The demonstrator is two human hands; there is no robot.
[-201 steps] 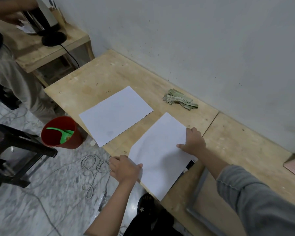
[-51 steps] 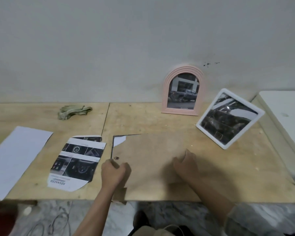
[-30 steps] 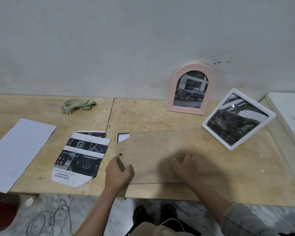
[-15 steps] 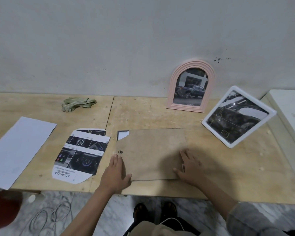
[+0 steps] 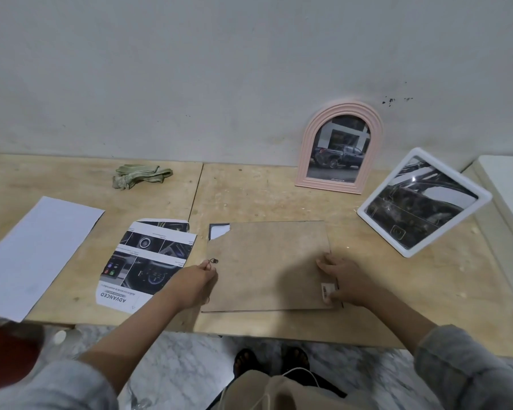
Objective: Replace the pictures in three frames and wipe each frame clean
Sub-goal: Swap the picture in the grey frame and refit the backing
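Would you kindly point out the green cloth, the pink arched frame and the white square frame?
green cloth (image 5: 141, 175), head view, middle of the bundle.
pink arched frame (image 5: 304, 149), head view, left border.
white square frame (image 5: 409, 252), head view, lower border.

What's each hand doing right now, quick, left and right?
Left hand: fingers curled at the left edge of the backing board, beside its small metal tab; grip unclear.
Right hand: pinching the board's right edge.

Makeshift workshop or utility room: raw plywood worktable (image 5: 279, 196) of butted panels set against a scuffed, stained plaster wall (image 5: 219, 69), marble-patterned floor (image 5: 190, 359) below its near edge, red bucket (image 5: 9, 350) under its left corner.
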